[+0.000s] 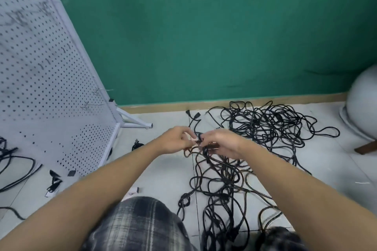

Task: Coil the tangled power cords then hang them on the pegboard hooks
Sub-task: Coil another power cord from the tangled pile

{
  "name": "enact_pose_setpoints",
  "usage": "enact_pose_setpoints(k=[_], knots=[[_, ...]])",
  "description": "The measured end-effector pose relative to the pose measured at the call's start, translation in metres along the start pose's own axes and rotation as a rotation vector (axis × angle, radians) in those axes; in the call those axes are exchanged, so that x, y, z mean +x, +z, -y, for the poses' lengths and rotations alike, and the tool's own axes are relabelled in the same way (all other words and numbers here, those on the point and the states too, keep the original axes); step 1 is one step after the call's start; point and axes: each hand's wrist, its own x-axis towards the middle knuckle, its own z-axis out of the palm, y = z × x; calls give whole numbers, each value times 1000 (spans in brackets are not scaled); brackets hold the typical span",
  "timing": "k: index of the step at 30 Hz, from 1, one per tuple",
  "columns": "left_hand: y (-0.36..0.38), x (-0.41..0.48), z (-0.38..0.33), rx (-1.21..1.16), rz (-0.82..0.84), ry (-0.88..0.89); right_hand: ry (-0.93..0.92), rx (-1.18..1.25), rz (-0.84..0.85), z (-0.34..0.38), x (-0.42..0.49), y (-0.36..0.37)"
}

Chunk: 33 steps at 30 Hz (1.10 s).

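Just right of the white perforated metal pegboard [40,67], above the pale tiled floor [167,173]: a bunch of black rubber-sheathed power cord loops [205,150] held up between both hands, strands trailing down to the tiles toward the person. Left hand [175,139]: fingers curled, pinching the top of the bunch, where a small pale strip shows; cannot tell what the strip is. Right hand [220,141]: curled over the same bunch from the other side, gripping it; the two hands almost touch. Further right of the pegboard, near the skirting: a large loose heap of tangled black power cords [271,126], with two black plug ends [196,115] lying between heap and pegboard foot. Thin wire hooks [89,105] low on the pegboard face. Left of the pegboard: more black cord loops [16,161] on the tiles. Behind the pegboard: a plain green wall [204,36]
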Motion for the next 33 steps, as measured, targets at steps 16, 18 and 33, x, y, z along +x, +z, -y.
enact_pose_setpoints(k=[16,18,33], knots=[[-31,3,-106,65,-409,313,-406,-431,-331,103,-47,-40],[-26,3,-104,24,-346,338,-416,-415,-334,96,-41,-43],[-37,-3,-108,-6,-513,324,-736,-1030,-360,105,-48,-58]])
